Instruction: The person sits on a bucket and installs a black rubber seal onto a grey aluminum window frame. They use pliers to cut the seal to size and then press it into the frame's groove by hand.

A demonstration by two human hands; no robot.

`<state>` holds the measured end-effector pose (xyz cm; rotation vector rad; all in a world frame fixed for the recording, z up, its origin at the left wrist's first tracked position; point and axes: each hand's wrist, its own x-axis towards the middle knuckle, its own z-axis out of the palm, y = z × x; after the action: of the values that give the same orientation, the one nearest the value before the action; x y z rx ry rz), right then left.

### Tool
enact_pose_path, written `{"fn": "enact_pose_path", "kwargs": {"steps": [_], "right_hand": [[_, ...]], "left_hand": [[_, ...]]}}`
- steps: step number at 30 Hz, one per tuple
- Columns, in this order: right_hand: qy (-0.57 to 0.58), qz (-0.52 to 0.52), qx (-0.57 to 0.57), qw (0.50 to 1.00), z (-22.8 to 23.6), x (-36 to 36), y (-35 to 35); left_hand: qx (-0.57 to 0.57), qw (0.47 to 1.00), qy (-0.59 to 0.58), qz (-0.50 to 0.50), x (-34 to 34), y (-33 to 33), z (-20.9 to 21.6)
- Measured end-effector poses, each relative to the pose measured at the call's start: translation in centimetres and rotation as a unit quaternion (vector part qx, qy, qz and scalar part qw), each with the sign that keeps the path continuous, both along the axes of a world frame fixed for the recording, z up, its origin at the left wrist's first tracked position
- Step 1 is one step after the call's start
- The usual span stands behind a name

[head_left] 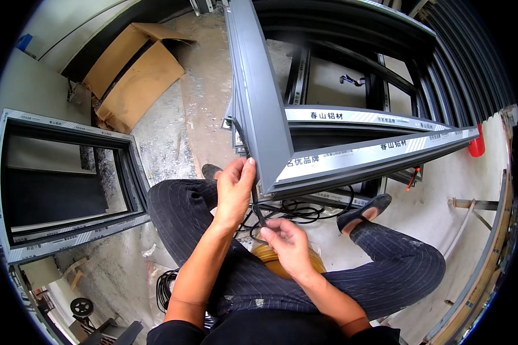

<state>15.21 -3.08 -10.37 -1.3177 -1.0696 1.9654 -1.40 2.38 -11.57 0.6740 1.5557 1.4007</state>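
Note:
In front of me stands a grey aluminium window frame [265,98], its near corner pointing toward my lap. A thin black rubber sealing strip [258,211] runs along the frame's left outer side and hangs below the corner. My left hand [233,192] is closed at that side, its thumb and fingertips pinching the strip close against the frame. Lower down and to the right, my right hand [288,246] pinches the hanging length of strip between thumb and fingers. Part of the strip is hidden behind my fingers.
More black strip lies in loose coils [305,211] on the floor under the frame. A yellow round object [269,256] sits between my legs. To the left leans another window frame [69,237]; an opened cardboard box [141,86] lies beyond. Dark profiles [472,63] are stacked at far right.

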Motion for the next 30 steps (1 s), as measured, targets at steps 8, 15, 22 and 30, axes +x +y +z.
{"fn": "enact_pose_path", "kwargs": {"steps": [8, 15, 22, 30], "right_hand": [[0.032, -0.003, -0.002, 0.999, -0.2, 0.4, 0.0], [0.037, -0.005, 0.006, 0.999, 0.1, 0.4, 0.0], [0.035, -0.01, 0.024, 0.999, -0.1, 0.5, -0.1], [0.018, 0.0, 0.024, 1.0, 0.5, 0.3, 0.0]], "left_hand": [[-0.017, 0.994, -0.112, -0.005, -1.3, 2.2, 1.3], [-0.094, 0.975, -0.198, 0.037, -1.9, 3.8, 2.2], [-0.102, 0.982, -0.16, 0.016, -3.0, 5.6, -0.9], [-0.09, 0.977, -0.189, -0.042, -4.5, 7.9, -3.0]]}}
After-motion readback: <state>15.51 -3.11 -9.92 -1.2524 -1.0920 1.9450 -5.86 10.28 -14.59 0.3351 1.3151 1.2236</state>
